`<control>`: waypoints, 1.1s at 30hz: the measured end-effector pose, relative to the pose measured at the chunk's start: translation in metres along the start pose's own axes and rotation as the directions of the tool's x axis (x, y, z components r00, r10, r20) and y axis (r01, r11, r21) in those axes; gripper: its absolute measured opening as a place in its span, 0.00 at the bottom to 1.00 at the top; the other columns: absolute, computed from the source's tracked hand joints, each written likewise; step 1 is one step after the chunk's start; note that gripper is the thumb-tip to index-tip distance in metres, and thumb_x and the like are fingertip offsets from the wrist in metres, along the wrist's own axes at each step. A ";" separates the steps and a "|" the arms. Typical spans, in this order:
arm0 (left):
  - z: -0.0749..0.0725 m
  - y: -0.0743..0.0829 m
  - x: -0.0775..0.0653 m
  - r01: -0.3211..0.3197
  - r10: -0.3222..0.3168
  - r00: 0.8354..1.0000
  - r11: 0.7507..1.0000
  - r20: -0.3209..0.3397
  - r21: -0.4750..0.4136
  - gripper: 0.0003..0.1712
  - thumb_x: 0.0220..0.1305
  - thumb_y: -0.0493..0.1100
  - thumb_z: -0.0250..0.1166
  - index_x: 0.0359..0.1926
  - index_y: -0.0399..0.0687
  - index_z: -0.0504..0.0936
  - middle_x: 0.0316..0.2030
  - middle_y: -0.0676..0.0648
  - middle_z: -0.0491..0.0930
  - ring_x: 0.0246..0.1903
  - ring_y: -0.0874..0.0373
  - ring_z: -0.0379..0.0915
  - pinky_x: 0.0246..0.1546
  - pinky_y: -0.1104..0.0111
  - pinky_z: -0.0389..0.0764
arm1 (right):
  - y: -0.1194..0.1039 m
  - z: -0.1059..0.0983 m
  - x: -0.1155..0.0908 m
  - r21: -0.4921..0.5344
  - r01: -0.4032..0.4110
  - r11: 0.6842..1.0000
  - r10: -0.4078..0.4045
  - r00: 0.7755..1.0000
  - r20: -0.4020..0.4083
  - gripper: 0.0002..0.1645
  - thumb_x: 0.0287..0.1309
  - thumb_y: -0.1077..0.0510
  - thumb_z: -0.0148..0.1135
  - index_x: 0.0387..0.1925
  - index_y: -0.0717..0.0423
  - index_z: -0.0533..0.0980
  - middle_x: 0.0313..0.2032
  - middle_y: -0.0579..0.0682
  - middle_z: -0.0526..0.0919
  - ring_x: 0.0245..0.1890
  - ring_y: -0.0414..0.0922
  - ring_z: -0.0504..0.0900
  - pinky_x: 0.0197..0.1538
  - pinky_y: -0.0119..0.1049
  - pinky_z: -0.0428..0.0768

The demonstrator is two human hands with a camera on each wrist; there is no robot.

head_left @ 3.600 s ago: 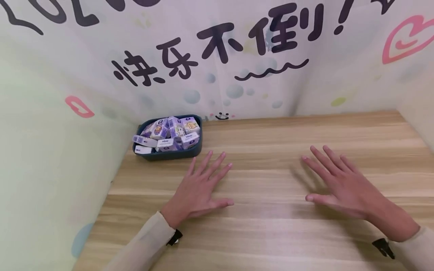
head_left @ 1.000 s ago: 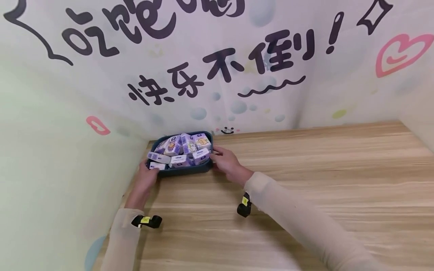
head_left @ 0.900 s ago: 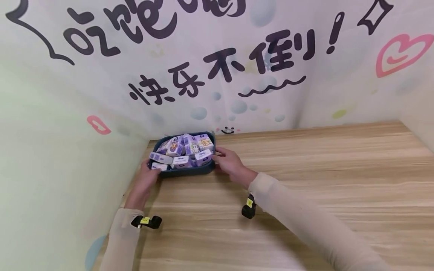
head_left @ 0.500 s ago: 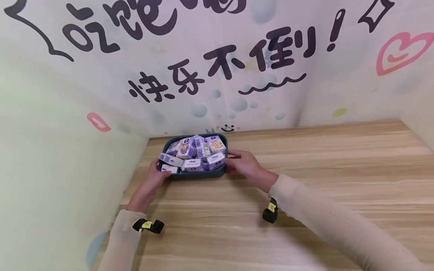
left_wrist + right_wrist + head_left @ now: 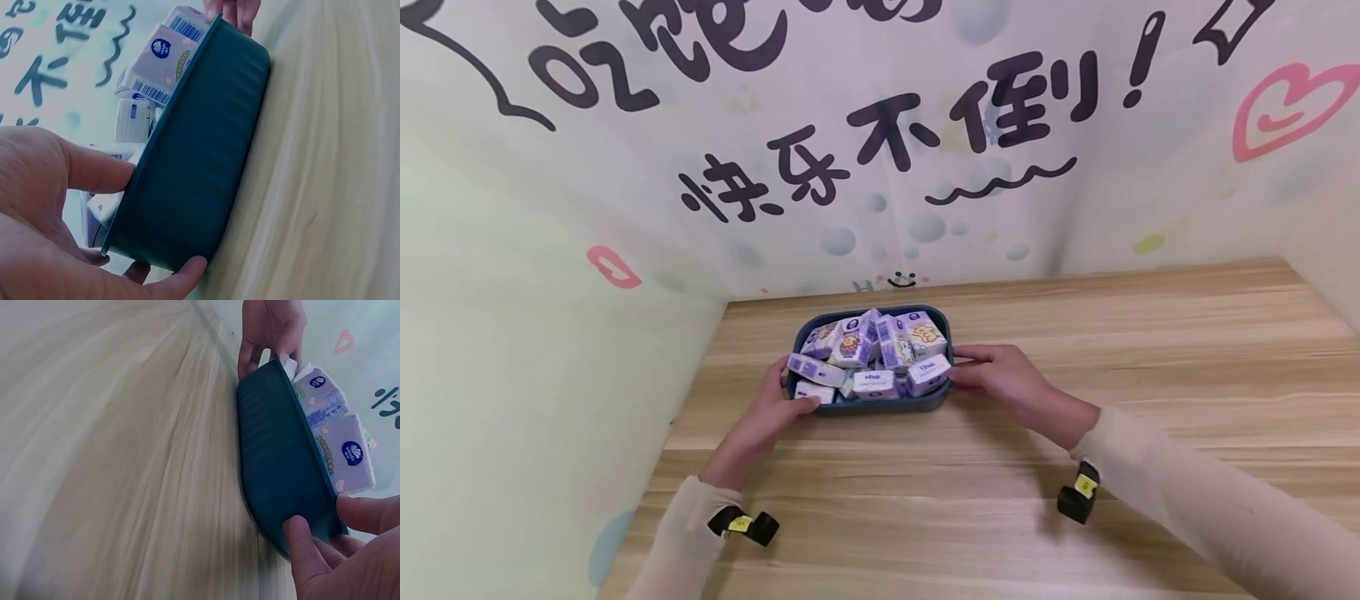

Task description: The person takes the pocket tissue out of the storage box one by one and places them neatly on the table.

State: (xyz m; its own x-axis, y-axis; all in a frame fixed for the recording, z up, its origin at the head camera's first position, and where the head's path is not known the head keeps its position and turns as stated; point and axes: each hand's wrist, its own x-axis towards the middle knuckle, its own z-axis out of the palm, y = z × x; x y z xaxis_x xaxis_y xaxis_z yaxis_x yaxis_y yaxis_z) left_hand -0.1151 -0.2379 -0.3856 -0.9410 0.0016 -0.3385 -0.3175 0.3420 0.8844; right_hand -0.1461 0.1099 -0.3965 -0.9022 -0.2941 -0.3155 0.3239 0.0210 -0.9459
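Note:
A dark teal plastic basin [image 5: 880, 407] with rounded corners is piled with several small purple-and-white tissue packs [image 5: 874, 385]. My left hand [image 5: 769, 417] grips its left end, the thumb over the rim and the fingers round the outer wall, as the left wrist view shows. At the opposite end my right hand [image 5: 1011, 382] holds the basin, thumb at the rim and fingers against the wall. In the right wrist view, the basin's side wall [image 5: 281, 450] stands close over the wooden surface, with tissue packs [image 5: 344, 453] rising above the rim.
The wood-grain tabletop [image 5: 880, 508] extends in front and to the right. A printed cloth backdrop [image 5: 820, 250] with black lettering hangs along the back edge, and a pale side wall [image 5: 512, 375] borders the left. Black wrist cameras [image 5: 1078, 493] sit on both sleeves.
My hands went from spread over the table to gripping the basin's ends. Over the last second the basin moved right and toward me from the back left corner, tissue packs still inside.

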 end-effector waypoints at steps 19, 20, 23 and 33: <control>0.052 0.003 -0.040 -0.071 0.064 0.986 0.997 0.157 0.043 0.56 0.71 0.34 0.72 0.85 0.39 0.43 0.75 0.24 0.60 0.64 0.34 0.73 0.59 0.50 0.83 | 0.025 -0.067 -0.070 -0.009 -0.039 0.999 0.039 0.999 0.026 0.36 0.74 0.69 0.66 0.77 0.77 0.66 0.58 0.61 0.88 0.46 0.43 0.91 0.51 0.41 0.90; 0.055 0.003 -0.042 -0.070 0.062 0.986 0.996 0.158 0.047 0.56 0.70 0.34 0.73 0.85 0.39 0.44 0.73 0.25 0.61 0.62 0.36 0.74 0.56 0.52 0.83 | 0.027 -0.069 -0.074 -0.010 -0.045 0.999 0.045 0.999 0.023 0.37 0.74 0.69 0.66 0.77 0.77 0.65 0.59 0.62 0.87 0.46 0.43 0.91 0.51 0.41 0.90; 0.062 0.003 -0.047 -0.070 0.064 0.984 0.997 0.168 0.035 0.56 0.68 0.33 0.74 0.84 0.40 0.45 0.70 0.26 0.64 0.58 0.39 0.76 0.51 0.57 0.83 | 0.031 -0.076 -0.085 -0.013 -0.059 0.998 0.059 0.998 0.008 0.37 0.74 0.69 0.66 0.78 0.78 0.64 0.60 0.62 0.87 0.47 0.44 0.90 0.52 0.42 0.90; 0.080 0.006 -0.063 -0.107 0.088 0.967 0.992 0.238 0.069 0.59 0.65 0.34 0.77 0.83 0.39 0.46 0.66 0.30 0.68 0.57 0.42 0.76 0.55 0.53 0.83 | 0.040 -0.098 -0.115 -0.033 -0.109 0.994 0.108 0.994 -0.020 0.36 0.76 0.69 0.65 0.77 0.79 0.64 0.61 0.63 0.86 0.48 0.45 0.90 0.52 0.43 0.90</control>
State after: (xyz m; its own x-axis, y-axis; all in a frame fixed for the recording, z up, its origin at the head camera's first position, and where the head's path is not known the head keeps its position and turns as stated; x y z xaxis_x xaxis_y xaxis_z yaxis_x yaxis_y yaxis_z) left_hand -0.0479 -0.1609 -0.3848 -0.9102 0.2548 -0.3264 -0.2065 0.4038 0.8912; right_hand -0.0577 0.2382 -0.4057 -0.8673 -0.2713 -0.4173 0.4104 0.0845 -0.9080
